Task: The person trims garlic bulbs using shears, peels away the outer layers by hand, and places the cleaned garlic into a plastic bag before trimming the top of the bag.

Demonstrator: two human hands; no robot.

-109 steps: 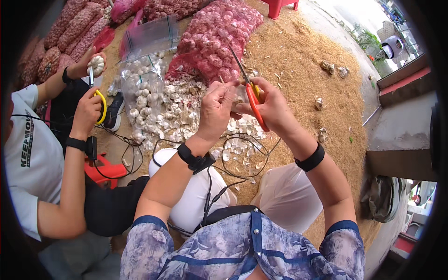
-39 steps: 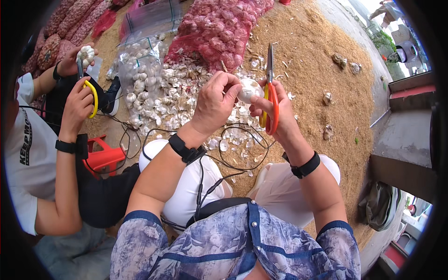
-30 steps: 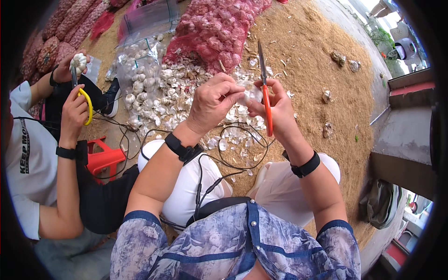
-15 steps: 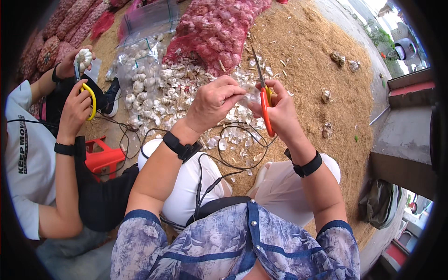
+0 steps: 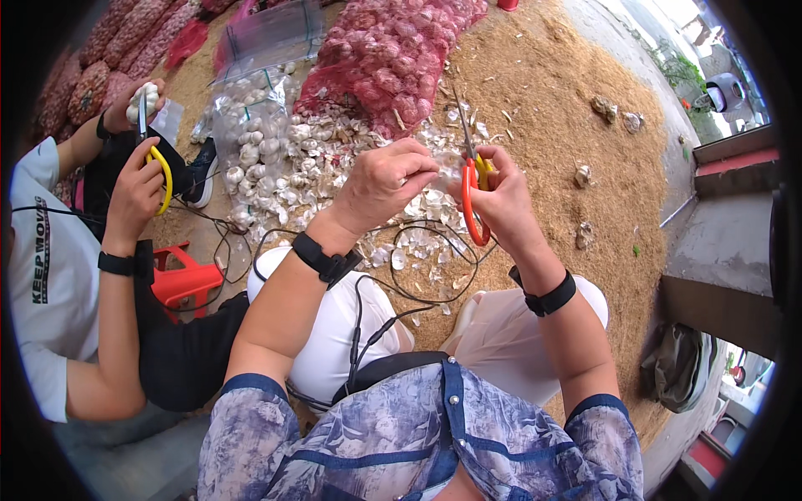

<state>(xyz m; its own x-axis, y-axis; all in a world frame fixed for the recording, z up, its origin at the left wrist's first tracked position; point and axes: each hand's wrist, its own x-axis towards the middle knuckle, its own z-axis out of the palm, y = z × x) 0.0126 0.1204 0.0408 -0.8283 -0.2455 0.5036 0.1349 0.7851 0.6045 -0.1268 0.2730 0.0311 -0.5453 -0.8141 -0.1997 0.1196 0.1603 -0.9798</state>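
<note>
My right hand (image 5: 501, 196) grips scissors (image 5: 466, 194) with red and yellow handles, blades pointing up and away from me. My left hand (image 5: 386, 185) is closed in a pinch, level with the right and just left of it. From its fingertips a thin, pale, translucent piece (image 5: 446, 165) reaches toward the right hand's fingers; its kind is hard to make out. White garlic skins (image 5: 430, 248) lie scattered below both hands. Beyond them, garlic bulbs (image 5: 251, 154) are heaped in and around a clear plastic bag, beside a pink mesh sack (image 5: 376, 63) full of garlic.
At my left another person holds a garlic bulb (image 5: 144, 102) and yellow-handled scissors (image 5: 168, 179). A red stool (image 5: 185, 280) stands near that person. Black cables (image 5: 401, 224) loop across the floor before my knees. Tan husks (image 5: 576, 100) cover the ground rightward, with several loose bulbs (image 5: 583, 175).
My scissors have turned slightly, and my hands have barely moved. The other person's garlic bulb has turned in the hand, and those scissor blades now lie across it.
</note>
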